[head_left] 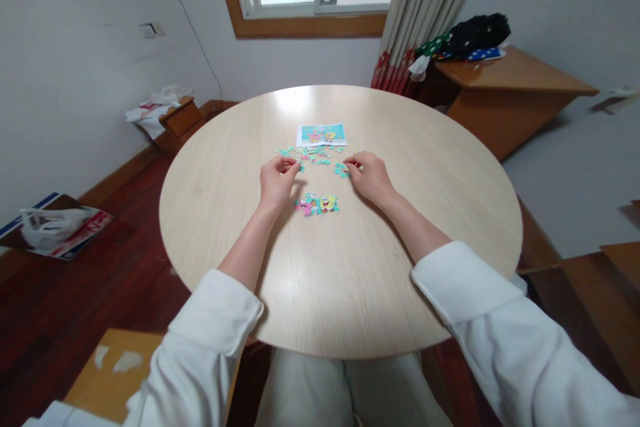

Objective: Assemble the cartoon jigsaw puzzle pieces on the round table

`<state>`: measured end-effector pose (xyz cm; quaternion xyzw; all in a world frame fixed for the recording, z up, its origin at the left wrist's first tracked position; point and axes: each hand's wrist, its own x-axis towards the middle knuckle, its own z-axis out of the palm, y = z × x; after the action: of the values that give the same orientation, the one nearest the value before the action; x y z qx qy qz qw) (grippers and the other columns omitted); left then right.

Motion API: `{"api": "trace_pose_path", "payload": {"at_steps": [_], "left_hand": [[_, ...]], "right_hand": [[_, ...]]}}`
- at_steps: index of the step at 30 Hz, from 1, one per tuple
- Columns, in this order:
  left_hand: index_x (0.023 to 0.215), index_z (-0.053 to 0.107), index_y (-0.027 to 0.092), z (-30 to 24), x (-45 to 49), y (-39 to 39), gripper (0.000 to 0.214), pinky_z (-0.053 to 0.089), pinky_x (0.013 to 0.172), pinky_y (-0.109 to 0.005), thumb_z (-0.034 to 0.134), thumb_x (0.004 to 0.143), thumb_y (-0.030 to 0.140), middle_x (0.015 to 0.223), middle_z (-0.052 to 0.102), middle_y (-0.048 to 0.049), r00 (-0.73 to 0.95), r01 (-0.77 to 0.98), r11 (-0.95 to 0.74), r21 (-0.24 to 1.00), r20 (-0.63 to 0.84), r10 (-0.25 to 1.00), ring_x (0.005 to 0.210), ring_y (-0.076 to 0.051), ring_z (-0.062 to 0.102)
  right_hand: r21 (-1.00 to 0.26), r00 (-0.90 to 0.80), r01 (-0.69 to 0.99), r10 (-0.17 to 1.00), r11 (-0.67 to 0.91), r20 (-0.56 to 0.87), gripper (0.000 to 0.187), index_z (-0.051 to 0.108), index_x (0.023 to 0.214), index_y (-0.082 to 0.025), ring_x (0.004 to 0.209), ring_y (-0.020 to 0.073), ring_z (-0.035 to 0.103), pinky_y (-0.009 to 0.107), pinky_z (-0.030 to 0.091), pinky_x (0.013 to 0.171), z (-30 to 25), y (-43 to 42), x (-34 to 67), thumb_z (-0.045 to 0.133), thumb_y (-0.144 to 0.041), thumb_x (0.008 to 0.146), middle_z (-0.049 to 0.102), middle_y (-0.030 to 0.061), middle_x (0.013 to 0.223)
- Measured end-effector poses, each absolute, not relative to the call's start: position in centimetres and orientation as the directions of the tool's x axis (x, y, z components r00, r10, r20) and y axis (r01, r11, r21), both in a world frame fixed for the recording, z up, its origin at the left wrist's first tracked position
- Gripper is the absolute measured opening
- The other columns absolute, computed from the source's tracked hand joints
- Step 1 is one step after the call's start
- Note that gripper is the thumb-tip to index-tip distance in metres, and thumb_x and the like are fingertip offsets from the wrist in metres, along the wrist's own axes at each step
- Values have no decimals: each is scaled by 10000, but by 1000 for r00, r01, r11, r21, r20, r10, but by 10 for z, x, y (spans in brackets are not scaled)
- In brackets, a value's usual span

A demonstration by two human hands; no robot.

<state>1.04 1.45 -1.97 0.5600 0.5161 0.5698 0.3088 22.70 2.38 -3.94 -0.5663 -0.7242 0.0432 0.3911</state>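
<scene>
My left hand hovers left of the table's middle, thumb and fingers pinched on what looks like a small puzzle piece. Across from it, my right hand is closed in a pinch beside a small group of teal puzzle pieces; what its fingertips hold is too small to make out. Nearer to me lies a joined puzzle section with a yellow square cartoon figure and a pink one. Loose puzzle pieces are scattered beyond my hands, just below a printed reference picture.
Everything lies on a round, light wooden table. To the right stands a brown wooden desk with dark and dotted cloth on it. A cardboard box is at lower left, and a plastic bag rests on the floor.
</scene>
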Motion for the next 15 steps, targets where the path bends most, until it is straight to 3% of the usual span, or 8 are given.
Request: {"api": "trace_pose_path", "payload": {"at_steps": [7,15], "left_hand": [[630,674,177,-16,24,18,74,497,685,-279,725,683,174,682,681,-17,49,130,-316,940,313,949,660,-130,604],[605,681,159,-12,22,11,96,494,672,-278,739,677,134,665,681,-25,85,51,-193,980,188,978,640,-130,614]], "right_hand": [[-621,-157,567,811,541,563,328,694,1177,-228,1026,212,661,407,491,945,-34,8,184,500,-268,916,733,69,1119],[-748,-130,481,880,458,456,272,737,1094,-283,996,218,670,389,529,879,-30,-2,172,583,-272,870,732,47,1137]]}}
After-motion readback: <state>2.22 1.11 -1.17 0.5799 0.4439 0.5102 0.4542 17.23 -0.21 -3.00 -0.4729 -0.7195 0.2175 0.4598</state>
